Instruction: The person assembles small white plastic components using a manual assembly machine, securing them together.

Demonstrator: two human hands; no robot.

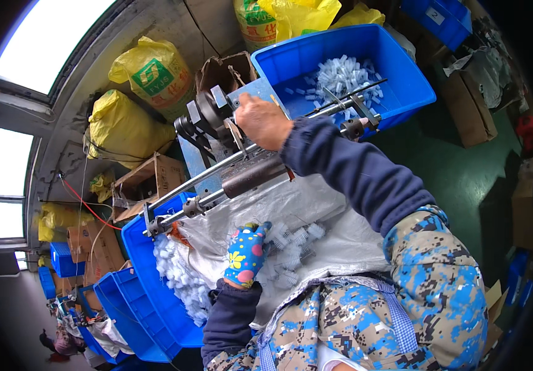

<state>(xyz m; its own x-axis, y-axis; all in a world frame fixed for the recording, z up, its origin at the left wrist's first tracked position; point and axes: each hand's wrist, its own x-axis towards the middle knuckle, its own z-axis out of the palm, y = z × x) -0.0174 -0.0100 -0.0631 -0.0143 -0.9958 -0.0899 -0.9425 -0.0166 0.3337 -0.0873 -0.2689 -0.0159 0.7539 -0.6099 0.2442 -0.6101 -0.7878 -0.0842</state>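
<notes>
My left hand (245, 253), in a blue glove with a flower pattern, is low over a pile of small translucent ribbed plastic pieces (290, 247) on a white woven sheet (334, 204). Its fingers are curled together at the pile's edge; what they pinch, if anything, is hidden. Bare and closed, my right hand (263, 120) is at the head of a bench machine (211, 117) with dark round parts and long steel rods. Whatever lies inside its fingers cannot be made out. Below that hand runs a dark cylinder (254, 177) along the machine's front.
A blue bin (402, 80) beyond the machine holds loose clear pieces. Another blue bin (149, 272), at left, holds more white pieces. Yellow sacks (155, 74) and cardboard boxes (143, 182) stand along the wall. The green floor (458, 167) shows at right.
</notes>
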